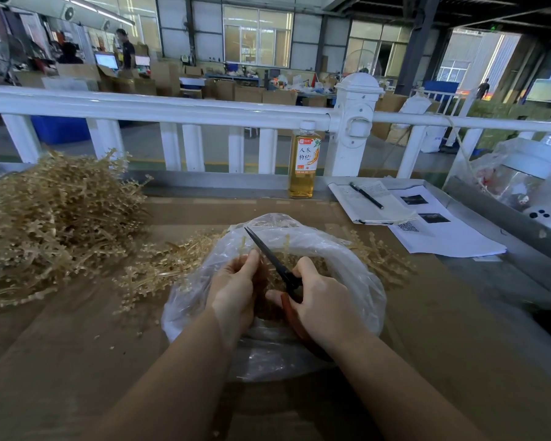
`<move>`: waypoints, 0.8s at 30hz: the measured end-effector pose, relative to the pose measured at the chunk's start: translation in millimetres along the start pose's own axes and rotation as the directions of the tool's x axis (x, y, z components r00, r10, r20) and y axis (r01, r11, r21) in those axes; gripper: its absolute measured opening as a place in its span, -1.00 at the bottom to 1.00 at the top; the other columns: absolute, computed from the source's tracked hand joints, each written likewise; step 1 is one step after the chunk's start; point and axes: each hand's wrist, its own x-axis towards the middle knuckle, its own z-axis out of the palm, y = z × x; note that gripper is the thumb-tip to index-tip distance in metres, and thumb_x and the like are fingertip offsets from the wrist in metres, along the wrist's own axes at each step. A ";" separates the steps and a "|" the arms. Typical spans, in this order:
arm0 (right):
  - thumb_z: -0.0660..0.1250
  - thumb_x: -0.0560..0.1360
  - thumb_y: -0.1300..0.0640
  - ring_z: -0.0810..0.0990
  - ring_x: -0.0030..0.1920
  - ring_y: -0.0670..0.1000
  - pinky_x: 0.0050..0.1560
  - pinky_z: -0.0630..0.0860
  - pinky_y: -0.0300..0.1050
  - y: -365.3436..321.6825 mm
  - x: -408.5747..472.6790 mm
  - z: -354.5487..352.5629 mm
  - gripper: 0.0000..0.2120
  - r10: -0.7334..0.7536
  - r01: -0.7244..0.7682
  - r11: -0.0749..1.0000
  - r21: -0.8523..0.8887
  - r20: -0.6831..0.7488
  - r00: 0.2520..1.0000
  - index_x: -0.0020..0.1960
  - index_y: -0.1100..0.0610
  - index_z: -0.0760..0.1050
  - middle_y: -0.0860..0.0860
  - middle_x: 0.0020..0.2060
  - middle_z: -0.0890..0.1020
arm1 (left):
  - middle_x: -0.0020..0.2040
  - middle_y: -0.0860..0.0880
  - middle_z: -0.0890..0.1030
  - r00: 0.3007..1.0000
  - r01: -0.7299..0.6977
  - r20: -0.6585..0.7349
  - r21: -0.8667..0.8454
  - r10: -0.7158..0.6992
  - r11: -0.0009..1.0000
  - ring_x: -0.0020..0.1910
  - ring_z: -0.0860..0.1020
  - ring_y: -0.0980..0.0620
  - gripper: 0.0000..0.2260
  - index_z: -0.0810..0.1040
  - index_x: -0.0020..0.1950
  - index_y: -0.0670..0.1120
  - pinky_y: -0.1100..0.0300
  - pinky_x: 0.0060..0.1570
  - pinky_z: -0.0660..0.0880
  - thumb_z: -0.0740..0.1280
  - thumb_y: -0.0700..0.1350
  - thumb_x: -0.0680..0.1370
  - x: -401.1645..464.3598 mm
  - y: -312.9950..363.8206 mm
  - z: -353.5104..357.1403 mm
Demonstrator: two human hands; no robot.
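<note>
Over the mouth of the clear plastic bag, right in front of me, both my hands meet: my left hand has its fingers curled around a tan plastic sprig, of which only a stem above the thumb shows, and my right hand grips the red handles of the scissors. The blades run on a long slant from my right hand up and to the left, away from me, crossing just beside my left thumb (I cannot tell whether they are parted or together). So the cut turns on that crossing: the sprig stands nearly upright, the blades lie across it, and the left hand is the nearer to it, touching. Whatever falls should drop into the bag below, which spreads wide on the brown tabletop. The big heap of uncut sprigs lies well to my left, with a looser scatter between it and the bag, an easy reach for the left hand. To the right, the notebook and pen sit apart, and the tea bottle stands beyond by the white railing.
</note>
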 end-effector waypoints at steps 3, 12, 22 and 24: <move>0.32 0.45 -0.27 0.54 -0.24 -0.12 -0.24 0.45 -0.26 -1.0 -1.8 -2.5 -0.61 0.010 -0.009 1.000 0.027 -0.050 0.999 0.03 -0.01 0.33 -0.16 -0.26 0.53 | -0.33 -0.05 0.56 0.999 -0.034 -0.034 0.094 0.037 0.995 -0.35 0.56 0.03 -0.79 0.50 -0.14 -0.13 0.14 -0.30 0.57 0.28 -0.01 0.58 -1.9 0.7 2.3; 0.31 0.46 -0.25 0.51 -0.34 -0.12 -0.35 0.39 -0.21 -4.5 -1.3 -7.7 -0.65 0.063 -0.053 0.996 0.075 -0.136 0.989 -0.06 -0.03 0.28 -0.12 -0.39 0.49 | -0.34 -0.07 0.48 0.994 0.109 0.015 -0.192 -0.108 0.975 -0.41 0.44 0.08 -0.86 0.49 -0.09 -0.23 0.30 -0.40 0.45 0.15 -0.29 0.58 -0.5 12.7 0.4; 0.29 0.47 -0.26 0.52 -0.30 -0.14 -0.32 0.42 -0.30 -12.4 -6.8 -1.9 -0.66 -0.032 0.027 0.999 -0.028 -0.181 0.983 0.00 -0.03 0.31 -0.11 -0.29 0.56 | -0.11 -0.13 0.65 0.994 0.103 0.036 -0.118 -0.100 0.988 -0.16 0.63 -0.06 -0.86 0.59 0.07 -0.16 0.05 -0.19 0.58 0.29 -0.25 0.55 -1.5 11.9 0.3; 0.31 0.47 -0.24 0.51 -0.31 -0.13 -0.34 0.40 -0.27 -12.2 -4.9 -4.4 -0.67 -0.004 0.004 1.000 0.000 -0.210 0.978 -0.03 -0.04 0.30 -0.13 -0.30 0.54 | -0.23 -0.04 0.68 0.997 0.067 0.051 -0.147 -0.061 0.987 -0.28 0.66 0.04 -0.88 0.62 0.01 -0.10 0.18 -0.38 0.57 0.30 -0.23 0.55 -2.2 14.2 1.9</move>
